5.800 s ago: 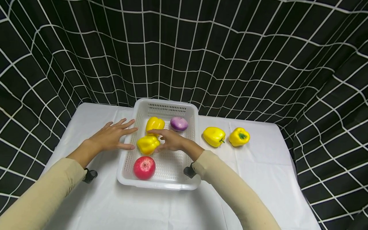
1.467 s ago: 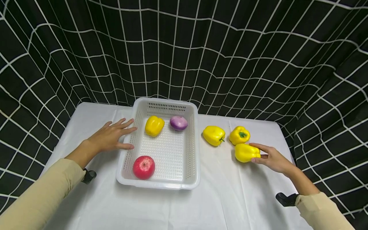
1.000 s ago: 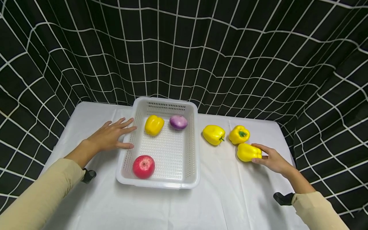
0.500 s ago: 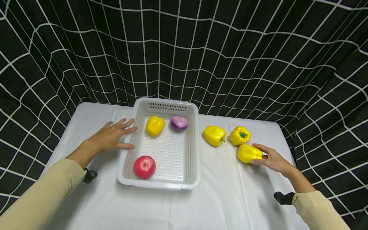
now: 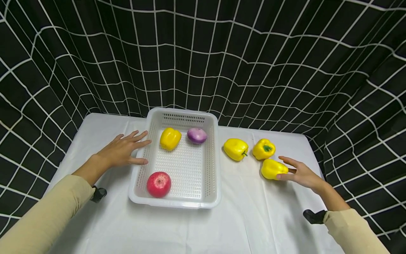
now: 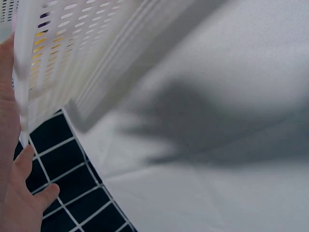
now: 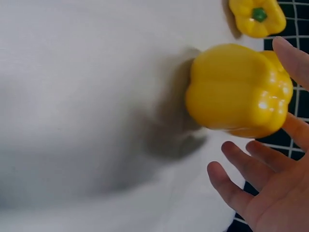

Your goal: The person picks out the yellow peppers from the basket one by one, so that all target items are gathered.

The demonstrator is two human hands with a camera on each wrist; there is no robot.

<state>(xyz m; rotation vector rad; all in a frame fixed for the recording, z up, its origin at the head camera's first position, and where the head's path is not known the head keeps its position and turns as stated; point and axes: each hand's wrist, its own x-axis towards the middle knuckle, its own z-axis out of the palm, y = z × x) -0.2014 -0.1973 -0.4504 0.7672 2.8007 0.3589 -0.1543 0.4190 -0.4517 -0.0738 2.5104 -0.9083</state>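
My right hand is at the right of the table, thumb and fingers spread around the end of a yellow bell pepper. In the right wrist view a gap shows between several fingertips and that pepper, which lies on its side on the white cloth. Right behind it sits a second yellow pepper with a green stem, and a third pepper lies to its left. My left hand reaches with straight, spread fingers to the left rim of a white perforated basket.
Inside the basket are a yellow pepper, a purple onion-like vegetable and a round red fruit. A white cloth covers the table. Black curtains with white grid lines enclose the back and sides.
The front yellow pepper has gone from the basket to the cloth at the right, carried by my right hand. Its fingers have just loosened from it. My left hand stays put.
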